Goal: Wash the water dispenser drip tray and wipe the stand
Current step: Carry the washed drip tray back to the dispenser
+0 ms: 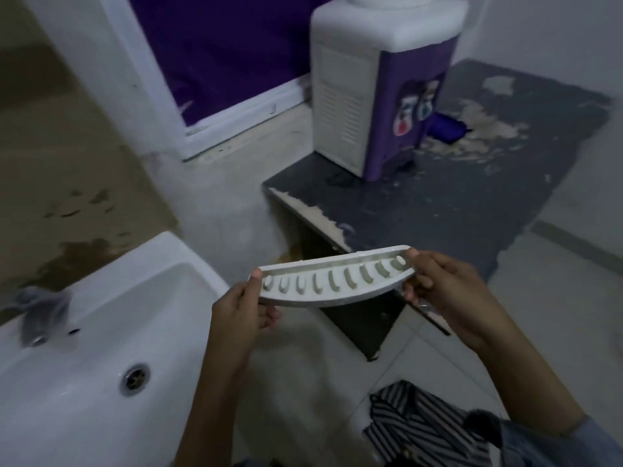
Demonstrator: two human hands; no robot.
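Observation:
A white curved drip tray grille (pixel 332 281) with several dirty slots is held in the air between both hands. My left hand (pixel 241 308) grips its left end, and my right hand (pixel 448 291) grips its right end. The purple and white water dispenser (pixel 374 85) stands on a dark stand (pixel 438 210) whose top is peeling and stained. A purple tray part (pixel 445 128) sits at the dispenser's front.
A white washbasin (pixel 84 332) with a drain (pixel 135 379) and a blurred tap (pixel 40 315) is at the lower left. A striped cloth (pixel 421 429) lies near the bottom. A window with a purple covering (pixel 219 45) is behind the dispenser.

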